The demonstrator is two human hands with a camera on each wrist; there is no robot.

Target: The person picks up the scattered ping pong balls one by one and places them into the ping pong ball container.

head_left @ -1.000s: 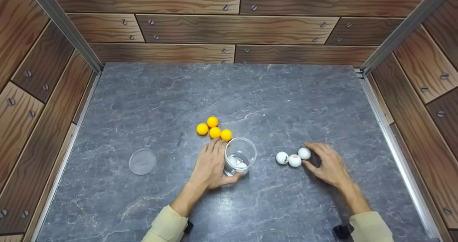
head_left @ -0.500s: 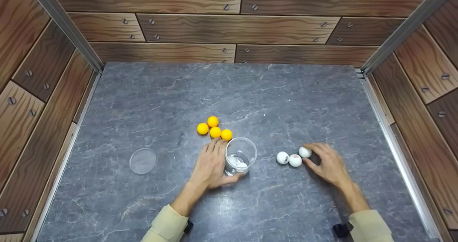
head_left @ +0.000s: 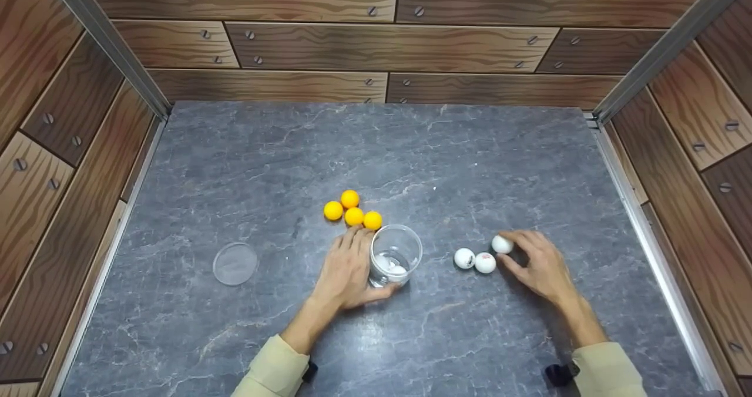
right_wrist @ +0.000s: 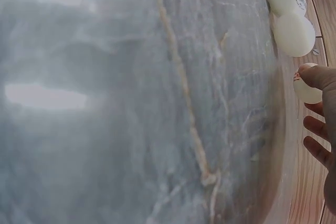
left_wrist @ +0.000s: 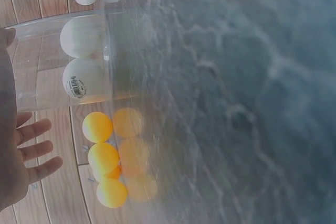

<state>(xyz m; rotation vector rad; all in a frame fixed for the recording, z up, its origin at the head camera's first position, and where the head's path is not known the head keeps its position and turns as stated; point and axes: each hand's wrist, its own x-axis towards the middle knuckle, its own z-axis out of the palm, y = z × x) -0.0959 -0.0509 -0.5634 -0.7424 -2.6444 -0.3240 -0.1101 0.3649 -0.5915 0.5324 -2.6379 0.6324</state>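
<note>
My left hand [head_left: 345, 273] holds a clear plastic jar [head_left: 413, 255] from its left side, thumb in front and fingers behind. Inside the jar, white ping-pong balls [left_wrist: 83, 80] lie at the bottom; two show in the left wrist view. Over on the right, my right hand [head_left: 540, 268] pinches a white ping-pong ball [head_left: 502, 244] between thumb and fingertips. This ball is slightly raised off the table in the right wrist view. Two more white balls [head_left: 474, 261] rest side by side just left of that hand.
Several orange ping-pong balls [head_left: 353, 216] are clustered behind the left hand, the nearest one close to the jar. A clear round lid [head_left: 235, 263] lies flat at the left. Wood-patterned walls [head_left: 388, 47] enclose the grey marbled table [head_left: 294, 150].
My right hand has taken hold of the rightmost white ball and lifted it a little, away from the other two. The left hand and jar have stayed in place.
</note>
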